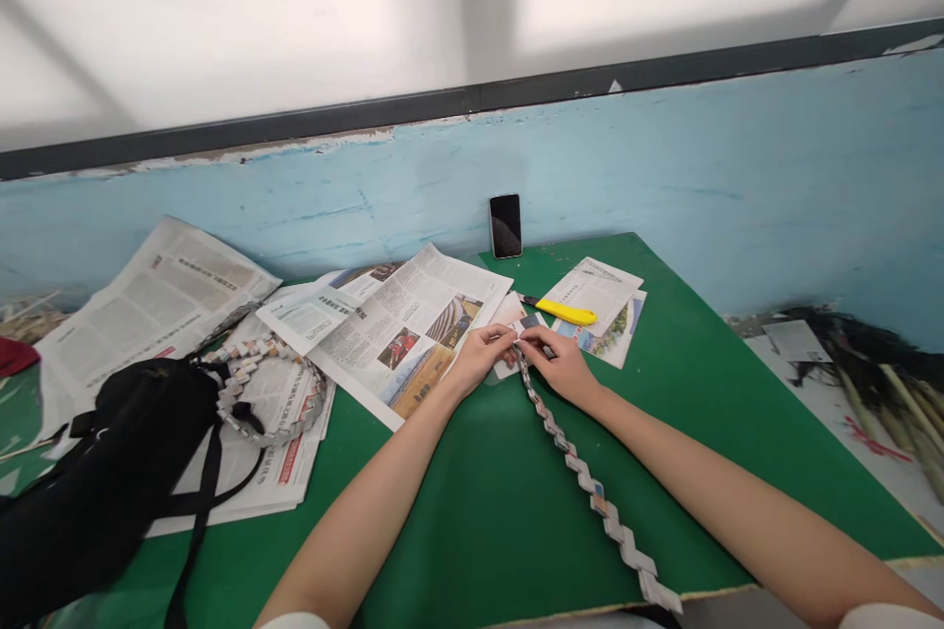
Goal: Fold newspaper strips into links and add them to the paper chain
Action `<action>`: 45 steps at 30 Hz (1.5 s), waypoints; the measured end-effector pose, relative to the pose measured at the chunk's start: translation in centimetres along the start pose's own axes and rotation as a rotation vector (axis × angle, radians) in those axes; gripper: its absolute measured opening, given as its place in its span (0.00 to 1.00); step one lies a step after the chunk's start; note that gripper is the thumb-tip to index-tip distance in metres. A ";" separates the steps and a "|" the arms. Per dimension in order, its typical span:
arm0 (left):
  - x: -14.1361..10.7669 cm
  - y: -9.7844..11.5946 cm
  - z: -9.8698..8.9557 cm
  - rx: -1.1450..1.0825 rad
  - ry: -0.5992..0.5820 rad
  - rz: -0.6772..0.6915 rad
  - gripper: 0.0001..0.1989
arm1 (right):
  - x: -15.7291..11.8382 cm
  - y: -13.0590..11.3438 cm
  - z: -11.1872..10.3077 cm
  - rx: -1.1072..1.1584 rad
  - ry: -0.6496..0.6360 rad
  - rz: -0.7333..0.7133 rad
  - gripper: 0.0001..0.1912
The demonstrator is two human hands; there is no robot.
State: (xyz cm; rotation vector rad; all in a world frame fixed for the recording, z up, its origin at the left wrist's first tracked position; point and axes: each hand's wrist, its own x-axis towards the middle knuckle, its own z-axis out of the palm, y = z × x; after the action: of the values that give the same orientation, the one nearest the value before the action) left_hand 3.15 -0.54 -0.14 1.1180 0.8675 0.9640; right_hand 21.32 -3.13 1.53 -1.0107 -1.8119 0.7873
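Observation:
A zigzag chain of folded newspaper pieces runs from my fingertips down to the front edge of the green table. My left hand pinches its far end, thumb and forefinger pressed together. On the other side of that end, my right hand is closed on it too, its fingertips almost touching the left ones. The very tip of the chain is small and partly hidden by the fingers. Just beyond my hands lies a yellow utility knife, partly over cut newspaper sheets.
Newspaper sheets spread to the left of my hands. A black bag with straps and a coiled paper chain lie further left. A phone leans on the blue wall. Bundled stalks are beyond the right edge.

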 end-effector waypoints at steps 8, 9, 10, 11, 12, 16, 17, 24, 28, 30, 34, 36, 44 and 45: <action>0.2 -0.2 0.1 -0.013 0.028 -0.023 0.21 | 0.1 -0.3 -0.1 -0.079 0.050 -0.078 0.12; 0.2 -0.2 0.1 -0.015 0.027 -0.024 0.21 | 0.1 -0.2 -0.1 -0.090 0.043 -0.093 0.12; 0.2 -0.2 0.1 -0.016 0.025 -0.021 0.21 | 0.1 -0.2 -0.2 -0.102 0.032 -0.106 0.12; 0.2 -0.3 0.1 -0.019 0.021 -0.017 0.21 | 0.1 -0.1 -0.2 -0.115 0.019 -0.118 0.11; 0.2 -0.3 0.1 -0.022 0.018 -0.011 0.21 | 0.1 0.0 -0.3 -0.127 0.006 -0.126 0.11; 0.1 -0.1 0.2 -0.020 0.013 0.009 0.22 | 0.2 0.2 -0.6 -0.167 -0.026 -0.146 0.10; 0.0 -0.1 0.3 -0.015 0.012 0.012 0.22 | 0.2 0.2 -0.6 -0.173 -0.028 -0.149 0.10; -0.1 0.2 0.3 0.018 0.015 0.025 0.24 | 0.4 0.3 -0.6 -0.202 -0.036 -0.151 0.08; -0.2 0.3 0.4 0.024 0.010 0.034 0.24 | 0.4 0.5 -0.7 -0.194 -0.037 -0.197 0.07; -0.2 0.4 0.4 0.041 0.015 0.037 0.24 | 0.4 0.6 -0.7 -0.195 -0.041 -0.206 0.06; -0.2 0.5 0.5 0.070 0.024 0.053 0.24 | 0.3 0.5 -0.6 -0.222 -0.047 -0.209 0.06; -0.2 0.6 0.6 0.079 0.029 0.067 0.24 | 0.2 0.4 -0.5 -0.245 -0.060 -0.211 0.07; -0.2 0.3 0.4 0.017 0.039 0.079 0.23 | 0.1 0.8 -0.6 -0.233 -0.018 -0.092 0.10; -0.2 0.3 0.4 0.023 0.045 0.076 0.23 | 0.1 0.9 -0.7 -0.205 -0.022 -0.065 0.10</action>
State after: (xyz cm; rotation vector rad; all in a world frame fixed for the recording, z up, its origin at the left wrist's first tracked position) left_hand 3.41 -0.85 0.28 1.1591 0.8797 1.0476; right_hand 22.19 -2.50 1.07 -1.0707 -1.9640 0.5843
